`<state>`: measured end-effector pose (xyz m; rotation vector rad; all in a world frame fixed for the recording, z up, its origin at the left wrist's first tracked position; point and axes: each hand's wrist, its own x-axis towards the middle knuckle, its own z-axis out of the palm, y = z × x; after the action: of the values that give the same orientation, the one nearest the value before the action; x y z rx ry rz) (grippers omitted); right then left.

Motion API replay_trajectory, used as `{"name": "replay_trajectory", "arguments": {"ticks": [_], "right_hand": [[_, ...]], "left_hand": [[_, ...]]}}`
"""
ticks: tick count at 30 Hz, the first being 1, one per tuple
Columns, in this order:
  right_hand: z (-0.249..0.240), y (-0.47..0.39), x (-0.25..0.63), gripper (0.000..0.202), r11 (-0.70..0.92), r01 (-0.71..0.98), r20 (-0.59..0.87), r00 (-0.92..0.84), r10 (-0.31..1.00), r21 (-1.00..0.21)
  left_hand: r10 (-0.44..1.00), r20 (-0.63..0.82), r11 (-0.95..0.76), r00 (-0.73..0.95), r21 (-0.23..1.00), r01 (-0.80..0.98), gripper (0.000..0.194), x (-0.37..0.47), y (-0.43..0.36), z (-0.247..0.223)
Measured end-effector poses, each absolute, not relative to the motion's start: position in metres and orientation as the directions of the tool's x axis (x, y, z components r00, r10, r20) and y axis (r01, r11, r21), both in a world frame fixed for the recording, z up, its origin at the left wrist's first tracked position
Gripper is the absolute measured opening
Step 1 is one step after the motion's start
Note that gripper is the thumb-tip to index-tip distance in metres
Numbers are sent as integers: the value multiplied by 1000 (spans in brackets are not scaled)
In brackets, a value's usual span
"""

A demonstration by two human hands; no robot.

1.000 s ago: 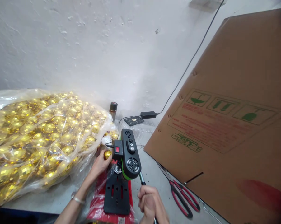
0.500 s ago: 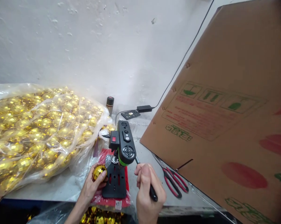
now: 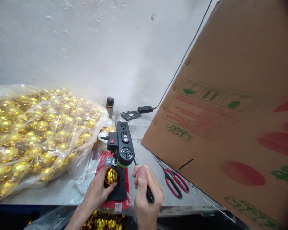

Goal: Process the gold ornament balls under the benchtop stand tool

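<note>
A small black bench drill press (image 3: 125,145) with a red switch and green trim stands on the table. Its slotted black base (image 3: 120,188) rests on a red plastic sheet. My left hand (image 3: 99,188) grips a shiny gold mirror-faceted ball (image 3: 111,176), thumb and fingers around its sides, over the base below the drill's head. My right hand (image 3: 147,191) is closed around the black-tipped lever handle (image 3: 150,195) at the machine's right side. The drill's tip is hidden behind its head and the ball.
A clear plastic bag (image 3: 45,137) full of gold balls fills the left. More gold balls (image 3: 103,221) lie below the table edge. Red-and-black scissors (image 3: 176,182) lie to the right, by a large cardboard box (image 3: 217,127). A phone (image 3: 131,115), power adapter (image 3: 145,109) and dark-capped bottle (image 3: 109,107) stand behind.
My left hand has moved the gold ball rightward onto the base, closer under the drill's head. My right hand stays on the lever. The whole view has shifted slightly.
</note>
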<state>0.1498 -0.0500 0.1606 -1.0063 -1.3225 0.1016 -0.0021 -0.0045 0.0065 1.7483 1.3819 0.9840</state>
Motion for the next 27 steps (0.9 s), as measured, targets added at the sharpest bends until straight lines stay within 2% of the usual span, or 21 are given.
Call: {"name": "replay_trajectory", "arguments": {"ticks": [5,8,12,19,27], "right_hand": [[162,-52,151,33,606,471,761,291,579,-641],[162,-52,150,34,612,478,770,284,571,-630],[162,-53,149,33,619,490,782,271,561,-614],[158,-53,153,30,631,503,798,249,549,-591],[104,-54,150,33,653,510,827,295,479,-560]], "left_hand": [[946,237,-320,221,785,530,53,0,-2,7],[944,223,-325,242,753,573,54,3,2,7],[937,216,-341,274,732,590,45,11,7,8],[941,241,-337,238,740,582,40,19,4,-6],[946,215,-321,243,721,614,37,22,3,-7]]}}
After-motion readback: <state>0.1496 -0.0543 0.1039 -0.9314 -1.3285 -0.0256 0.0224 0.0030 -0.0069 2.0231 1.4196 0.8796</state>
